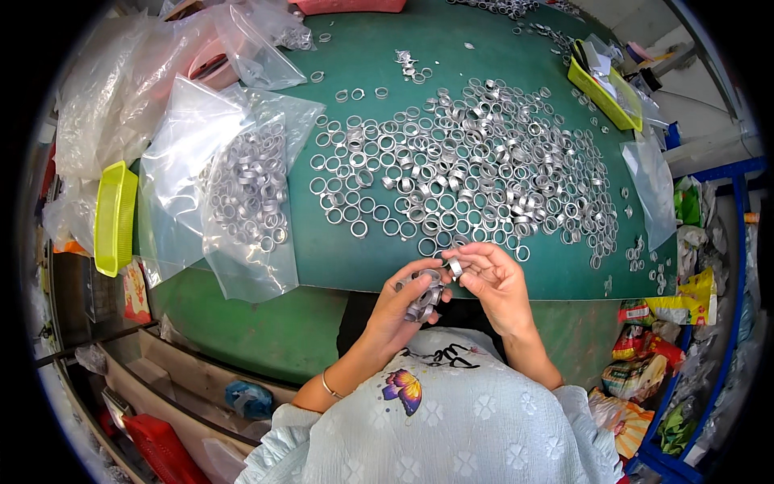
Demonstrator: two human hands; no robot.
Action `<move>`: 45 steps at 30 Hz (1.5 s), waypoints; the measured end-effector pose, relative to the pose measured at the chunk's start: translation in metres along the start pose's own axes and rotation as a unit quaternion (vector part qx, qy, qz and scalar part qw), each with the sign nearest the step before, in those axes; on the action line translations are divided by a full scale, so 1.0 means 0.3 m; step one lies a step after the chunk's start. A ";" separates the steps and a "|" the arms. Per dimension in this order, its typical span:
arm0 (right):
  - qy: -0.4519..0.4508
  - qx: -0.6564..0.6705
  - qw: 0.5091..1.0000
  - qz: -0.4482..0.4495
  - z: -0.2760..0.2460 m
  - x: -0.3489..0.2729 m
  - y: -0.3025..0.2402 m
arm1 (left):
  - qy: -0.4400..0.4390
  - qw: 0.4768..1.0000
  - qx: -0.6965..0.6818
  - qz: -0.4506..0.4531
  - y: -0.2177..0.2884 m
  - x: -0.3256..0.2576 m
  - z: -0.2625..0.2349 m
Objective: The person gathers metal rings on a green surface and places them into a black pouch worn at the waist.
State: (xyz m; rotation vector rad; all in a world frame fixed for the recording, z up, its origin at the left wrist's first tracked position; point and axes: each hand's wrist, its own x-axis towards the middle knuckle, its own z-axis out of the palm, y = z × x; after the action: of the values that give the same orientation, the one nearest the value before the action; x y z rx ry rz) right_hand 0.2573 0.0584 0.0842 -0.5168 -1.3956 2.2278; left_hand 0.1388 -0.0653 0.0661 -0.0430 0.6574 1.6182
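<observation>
Several grey metal rings (421, 305) are bunched in my left hand (395, 315), its fingers curled round them at the table's front edge. Just to the right, my right hand (498, 289) pinches a single metal ring (455, 268) between thumb and fingers, close beside the left fingertips. A wide heap of similar rings (484, 161) covers the middle and right of the green table (347, 270), some piled and others lying flat. To the left, a clear plastic bag (226, 266) lies with many rings (250, 181) in it.
A yellow-green basket (115, 218) stands at the left edge, near crumpled plastic bags (105, 105). Another yellow basket (605, 89) with odds and ends sits at the far right. Below right is a blue rack (709, 387) of colourful packets. A red container (351, 6) stands at the back.
</observation>
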 end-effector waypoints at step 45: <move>-0.080 -0.612 0.753 -0.226 -0.145 0.209 0.071 | 0.074 0.997 -0.014 0.021 -0.020 -0.048 -0.095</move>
State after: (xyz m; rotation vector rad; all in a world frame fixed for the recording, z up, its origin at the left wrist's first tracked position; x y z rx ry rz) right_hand 0.2251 0.1176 0.0423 -0.2861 -2.6241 0.7345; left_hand 0.1371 -0.0906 0.0457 -0.1716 0.7534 1.6768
